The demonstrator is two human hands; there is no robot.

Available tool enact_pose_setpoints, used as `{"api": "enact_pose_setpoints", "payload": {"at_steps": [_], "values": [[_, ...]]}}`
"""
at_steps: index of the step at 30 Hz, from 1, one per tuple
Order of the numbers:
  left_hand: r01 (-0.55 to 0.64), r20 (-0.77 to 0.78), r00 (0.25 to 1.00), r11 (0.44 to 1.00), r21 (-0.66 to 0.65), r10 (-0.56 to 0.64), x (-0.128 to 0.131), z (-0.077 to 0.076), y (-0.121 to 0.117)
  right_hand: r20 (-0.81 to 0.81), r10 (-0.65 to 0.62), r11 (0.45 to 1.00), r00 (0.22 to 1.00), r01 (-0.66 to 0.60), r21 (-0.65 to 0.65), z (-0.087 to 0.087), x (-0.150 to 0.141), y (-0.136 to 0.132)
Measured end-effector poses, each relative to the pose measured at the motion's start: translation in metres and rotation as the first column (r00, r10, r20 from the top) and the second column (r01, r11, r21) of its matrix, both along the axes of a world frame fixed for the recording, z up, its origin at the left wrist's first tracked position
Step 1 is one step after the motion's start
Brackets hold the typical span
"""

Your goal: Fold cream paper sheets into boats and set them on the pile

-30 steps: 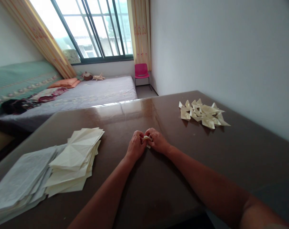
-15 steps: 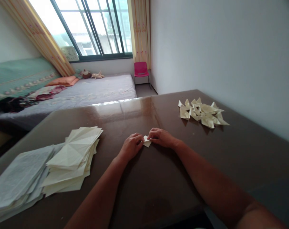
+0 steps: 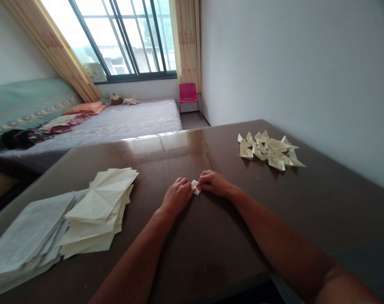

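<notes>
A small piece of folded cream paper (image 3: 196, 188) lies on the brown table between my two hands. My left hand (image 3: 178, 194) is closed at the paper's left side, its fingertips pressed on that edge. From the right, my right hand (image 3: 214, 183) pinches the paper with thumb and fingers. Parts of the paper are hidden under the fingertips. Both forearms rest along the table toward me.
Left of my arms lies a stack of creased cream paper sheets (image 3: 100, 198), overlapping a pile of greyish sheets (image 3: 30, 232). Several folded paper pieces (image 3: 268, 150) sit at the far right of the brown table (image 3: 204, 240). A bed (image 3: 141, 116) and pink chair (image 3: 188, 93) stand beyond.
The paper between my hands looks smaller and its visible outline has changed. My left hand has shifted slightly right, covering more of its left side. The right hand stays nearly in place.
</notes>
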State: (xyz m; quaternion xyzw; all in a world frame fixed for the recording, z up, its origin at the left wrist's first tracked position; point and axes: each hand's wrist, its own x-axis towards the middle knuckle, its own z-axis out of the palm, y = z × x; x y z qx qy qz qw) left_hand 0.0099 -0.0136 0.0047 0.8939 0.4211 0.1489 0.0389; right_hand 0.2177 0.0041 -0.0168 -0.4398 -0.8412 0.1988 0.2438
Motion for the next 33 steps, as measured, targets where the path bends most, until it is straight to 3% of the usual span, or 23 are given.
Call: {"api": "enact_pose_setpoints", "payload": {"at_steps": [4,8,12,16,20,24,33], "values": [[0.012,0.003,1.0,1.0,0.025,-0.012,0.003,-0.005,0.001,0.083,-0.069,0.998,0.994,0.067,0.021,0.002,-0.005,-0.003],[0.064,-0.082,0.995,0.998,0.027,-0.062,0.006,-0.003,-0.003,0.284,-0.078,0.995,0.956,0.057,0.081,0.015,-0.008,-0.012],[-0.014,-0.208,0.978,1.0,0.018,0.018,0.018,-0.003,-0.012,0.482,-0.124,0.986,0.867,0.053,0.159,0.026,-0.019,-0.024],[-0.055,-0.301,0.952,0.998,-0.004,0.052,0.023,-0.001,-0.02,0.583,-0.145,0.981,0.799,0.037,0.193,0.029,-0.032,-0.036],[0.004,-0.35,0.936,0.998,-0.056,-0.023,0.018,0.005,-0.025,0.637,-0.155,0.983,0.755,0.053,0.176,0.03,-0.038,-0.048],[-0.011,-0.432,0.902,0.998,-0.062,-0.017,0.015,0.014,-0.028,0.66,-0.125,0.99,0.741,0.045,0.137,0.035,-0.038,-0.058],[0.027,-0.434,0.9,0.998,-0.056,-0.049,0.014,0.025,-0.036,0.628,-0.038,0.994,0.777,-0.036,0.105,0.05,-0.036,-0.069]]}}
